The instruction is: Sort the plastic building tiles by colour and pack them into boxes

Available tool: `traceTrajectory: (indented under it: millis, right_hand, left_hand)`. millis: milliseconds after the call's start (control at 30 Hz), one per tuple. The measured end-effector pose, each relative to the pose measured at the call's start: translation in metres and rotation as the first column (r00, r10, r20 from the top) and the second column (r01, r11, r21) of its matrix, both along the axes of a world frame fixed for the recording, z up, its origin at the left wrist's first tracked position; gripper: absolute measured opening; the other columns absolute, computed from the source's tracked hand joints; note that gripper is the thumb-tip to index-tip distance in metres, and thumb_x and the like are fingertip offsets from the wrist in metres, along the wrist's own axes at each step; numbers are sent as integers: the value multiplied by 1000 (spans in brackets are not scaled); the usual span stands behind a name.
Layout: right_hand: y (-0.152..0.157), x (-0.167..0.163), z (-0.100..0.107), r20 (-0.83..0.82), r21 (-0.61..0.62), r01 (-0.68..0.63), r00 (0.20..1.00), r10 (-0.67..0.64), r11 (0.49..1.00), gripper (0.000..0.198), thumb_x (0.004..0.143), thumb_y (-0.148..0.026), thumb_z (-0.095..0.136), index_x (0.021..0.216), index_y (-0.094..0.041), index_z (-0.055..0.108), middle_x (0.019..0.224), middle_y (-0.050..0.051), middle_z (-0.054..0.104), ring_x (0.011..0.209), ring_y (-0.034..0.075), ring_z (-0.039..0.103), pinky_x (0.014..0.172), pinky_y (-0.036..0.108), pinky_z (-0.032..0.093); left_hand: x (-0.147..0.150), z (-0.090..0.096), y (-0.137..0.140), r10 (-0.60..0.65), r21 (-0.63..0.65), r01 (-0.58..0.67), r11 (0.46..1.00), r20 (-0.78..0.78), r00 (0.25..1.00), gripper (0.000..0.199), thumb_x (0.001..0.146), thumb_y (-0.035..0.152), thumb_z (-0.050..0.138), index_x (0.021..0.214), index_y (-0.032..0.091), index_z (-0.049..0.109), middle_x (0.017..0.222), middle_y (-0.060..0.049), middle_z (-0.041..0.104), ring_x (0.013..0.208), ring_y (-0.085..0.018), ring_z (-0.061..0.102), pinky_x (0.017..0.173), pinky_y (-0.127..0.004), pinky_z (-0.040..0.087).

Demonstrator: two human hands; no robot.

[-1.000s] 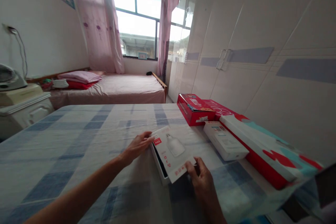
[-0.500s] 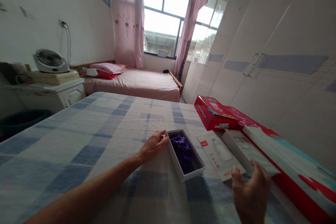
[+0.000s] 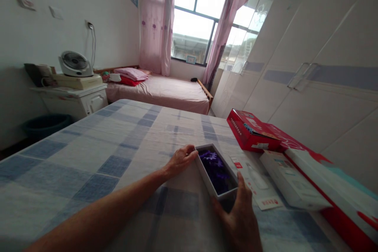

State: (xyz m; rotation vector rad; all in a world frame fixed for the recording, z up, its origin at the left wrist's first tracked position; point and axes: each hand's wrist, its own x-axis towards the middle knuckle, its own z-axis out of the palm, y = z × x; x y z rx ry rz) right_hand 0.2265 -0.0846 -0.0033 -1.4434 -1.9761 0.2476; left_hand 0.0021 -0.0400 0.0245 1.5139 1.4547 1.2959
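A small white open box [image 3: 206,176] lies on the checked bedspread, with purple shredded filling [image 3: 213,161] inside. At the box's far left corner, my left hand [image 3: 180,159] has its fingers closed on the rim. My right hand [image 3: 240,212] spans the near end, its thumb low on the near left corner and a finger along the right side. The filling hides the bottom of the box. Right of it lies a flat white packet [image 3: 256,179] with a bulb picture, beside a closed white box [image 3: 292,177].
A red box [image 3: 251,130] and a long red-and-white package [image 3: 325,177] lie along the right side. The checked bedspread [image 3: 124,141] stretches to the left. Beyond are a pink bed [image 3: 165,90], a nightstand with a fan [image 3: 76,63], and a wardrobe [image 3: 325,47].
My right hand has moved left from beside the packet and closed white box to the near end of the open box. My left hand stays at the far corner. The view has shifted left.
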Motion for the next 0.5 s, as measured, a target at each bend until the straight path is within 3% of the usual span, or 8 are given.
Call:
traceTrajectory:
  millis: [100, 200, 367, 500]
  right_hand:
    - [8, -9, 19, -1, 154, -105, 994, 107, 983, 90, 76, -42, 59, 146, -19, 6, 139, 18, 31, 129, 35, 31, 99, 55, 37]
    - [19, -21, 39, 35, 255, -223, 975, 221, 941, 90, 74, -34, 60, 145, -19, 8, 138, 17, 30, 129, 34, 31, 100, 55, 36]
    - [33, -52, 66, 86, 315, -408, 911, 403, 857, 91, 71, -25, 61, 145, -21, 8, 137, 15, 31, 129, 33, 31, 102, 54, 35]
    - [37, -83, 69, 119, 333, -502, 862, 493, 798, 91, 70, -15, 57, 145, -21, 6, 139, 14, 29, 131, 31, 29, 105, 52, 34]
  left_hand:
    - [-4, 2, 0, 86, -50, -82, 995, 84, 993, 32, 81, 45, 48, 78, 16, 62, 75, -3, 61, 76, -19, 56, 73, -29, 41]
    - [-12, 5, -1, 130, -74, -119, 990, 171, 977, 38, 82, 51, 43, 81, 16, 60, 81, -4, 62, 81, -20, 57, 73, -30, 43]
    - [-40, 7, -9, 171, -78, -154, 985, 308, 936, 44, 79, 56, 44, 88, 16, 61, 87, -5, 63, 83, -19, 58, 78, -31, 44]
    - [-63, 3, -15, 250, -61, -246, 967, 386, 888, 50, 76, 60, 47, 92, 15, 61, 88, -5, 64, 85, -19, 58, 81, -32, 44]
